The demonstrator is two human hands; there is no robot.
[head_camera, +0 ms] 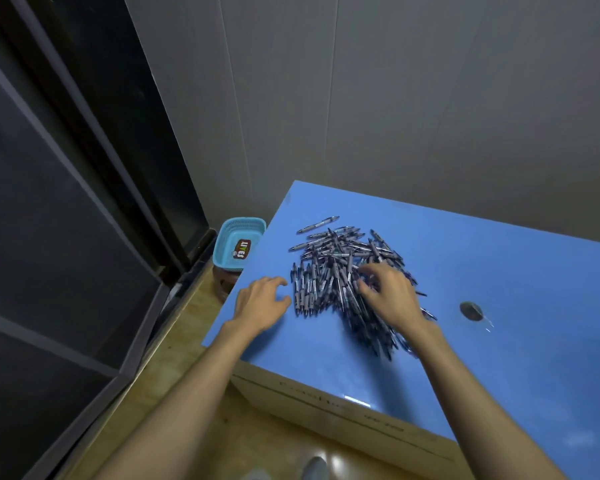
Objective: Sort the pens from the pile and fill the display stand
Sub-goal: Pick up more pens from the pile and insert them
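A big pile of dark blue and grey pens (336,261) lies on the blue table (482,271). A row of pens lined up side by side forms the pile's left edge. My left hand (260,303) rests on the table just left of that row, fingers loosely curled, holding nothing. My right hand (388,292) lies on top of the pile's right part, fingers bent down among the pens; whether it grips any is hidden. No display stand is in view.
A light blue plastic basket (239,244) sits on a brown stool beside the table's left edge. A round cable hole (471,310) is in the tabletop to the right. Grey wall stands behind, a dark glass door at left, wooden floor below.
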